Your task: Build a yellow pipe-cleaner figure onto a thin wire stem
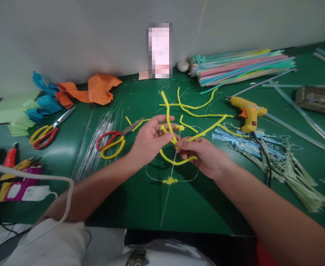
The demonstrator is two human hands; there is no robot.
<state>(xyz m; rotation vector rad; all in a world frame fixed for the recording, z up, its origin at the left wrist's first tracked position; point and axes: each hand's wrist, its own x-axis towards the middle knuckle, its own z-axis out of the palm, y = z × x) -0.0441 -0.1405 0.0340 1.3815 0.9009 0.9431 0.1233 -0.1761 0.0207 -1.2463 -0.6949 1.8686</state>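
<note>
My left hand closes thumb and fingers around an upright yellow pipe cleaner. At its lower end, my right hand pinches the crossing of the yellow stems and a thin wire. One stem slants up to the right from my right fingers, and another curves below both hands. The wire frame has thin loops, small yellow twisted knots and a straight tail hanging toward the table's front edge. Red-and-yellow scissors lie beside my left wrist. Fingertips partly hide the joint.
Loose yellow pipe cleaners lie beyond my hands. A yellow glue gun rests at right, above blue and green tassels. Cut wires and more scissors are at left. A pipe-cleaner bundle lies behind.
</note>
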